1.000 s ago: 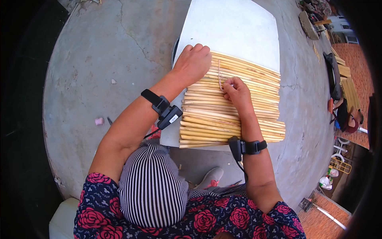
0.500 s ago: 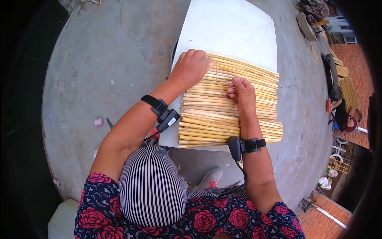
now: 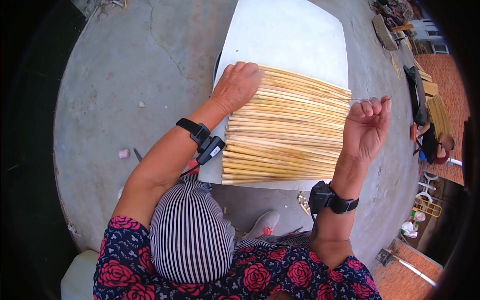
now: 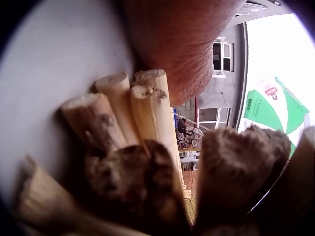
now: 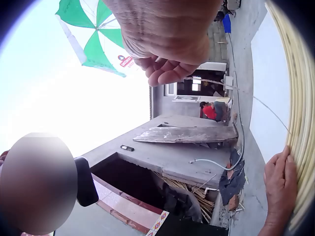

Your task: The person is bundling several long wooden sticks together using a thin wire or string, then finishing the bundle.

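Pale yellow stalks (image 3: 287, 120) lie side by side in a flat row across the near part of a white board (image 3: 285, 37), their lengths running left to right; the board reaches beyond them on the far side. I record the left hand (image 3: 237, 86) at the far left corner of the row, its fingers touching the stalks; whether they clamp them or only press, I cannot tell. From the left wrist camera I see the stalk ends close to the lens, unevenly aligned. The right hand (image 3: 367, 127) is raised off the right side of the row, apart from the stalks, fingers curled, thumb and fingertips together on a thin thread (image 5: 211, 81). I note that the thread runs between this hand and the row. A fine line also extends past the fingertips toward the far right; thread or needle, I cannot tell. On the concrete floor (image 3: 120, 90), left of the board, I find a pink roll (image 3: 124, 153) with a slim dark object (image 3: 138, 154) just beside it. On the near side I log a striped trouser knee (image 3: 192, 235), a light shoe (image 3: 265, 223) and, right of the shoe, small cut pieces (image 3: 303, 202) on the floor
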